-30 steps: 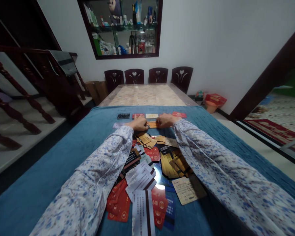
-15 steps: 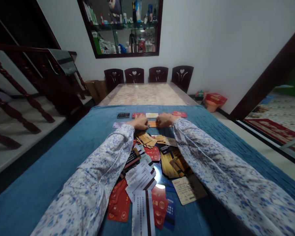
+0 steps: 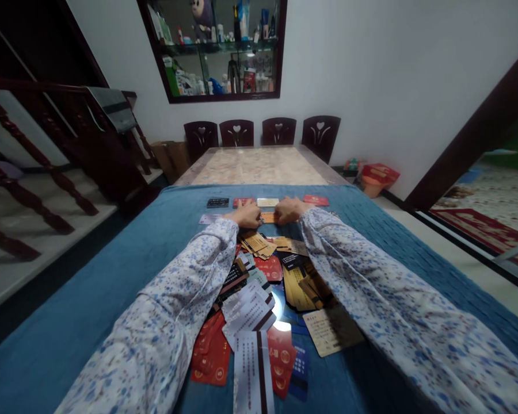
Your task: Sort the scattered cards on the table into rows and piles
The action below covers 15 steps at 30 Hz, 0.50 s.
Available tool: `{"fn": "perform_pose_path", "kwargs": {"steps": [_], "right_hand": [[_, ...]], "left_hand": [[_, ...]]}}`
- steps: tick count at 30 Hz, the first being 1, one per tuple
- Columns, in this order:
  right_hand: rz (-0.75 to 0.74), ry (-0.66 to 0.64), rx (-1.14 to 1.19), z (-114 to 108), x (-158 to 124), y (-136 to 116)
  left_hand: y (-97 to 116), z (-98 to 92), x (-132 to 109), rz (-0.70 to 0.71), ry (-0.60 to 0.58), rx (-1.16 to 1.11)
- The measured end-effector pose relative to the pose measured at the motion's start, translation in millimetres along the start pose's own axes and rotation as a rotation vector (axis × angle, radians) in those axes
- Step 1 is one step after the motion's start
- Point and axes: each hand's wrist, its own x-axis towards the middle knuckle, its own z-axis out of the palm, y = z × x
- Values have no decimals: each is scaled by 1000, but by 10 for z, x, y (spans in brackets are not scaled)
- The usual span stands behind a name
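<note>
Far out on the blue cloth (image 3: pixel 155 270), both my hands are at an orange card (image 3: pixel 268 218) lying flat, one at either end. Closed, with fingers curled, my left hand (image 3: pixel 247 215) is on the card's left end. My right hand (image 3: pixel 289 210) is likewise closed at its right end, and the fingertips are partly hidden. Just beyond lie a black card (image 3: pixel 218 202), a red card (image 3: pixel 244 202), a cream card (image 3: pixel 268 202) and another red card (image 3: pixel 316 200) in a row. A pale card (image 3: pixel 210 219) rests left of my left hand.
Between my forearms spreads a heap of cards: white ones (image 3: pixel 252 368), red ones (image 3: pixel 211 353), gold ones (image 3: pixel 297 290), blue ones (image 3: pixel 300 368) and a beige one (image 3: pixel 326 333). Behind the cloth the marble tabletop (image 3: pixel 259 164) shows, with several dark chairs (image 3: pixel 278 132) at its far end.
Both hands stay at the orange card, hardly moving. The whole view has shifted very slightly; the cards lie as before.
</note>
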Motion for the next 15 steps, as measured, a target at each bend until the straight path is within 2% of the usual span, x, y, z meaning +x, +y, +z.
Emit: {"fn": "perform_pose_path", "kwargs": {"steps": [8, 15], "right_hand": [[9, 11, -31, -72, -119, -20], [-10, 93, 7, -147, -269, 43]], "left_hand": [[-89, -26, -111, -2, 64, 2], [-321, -128, -424, -6, 108, -1]]}}
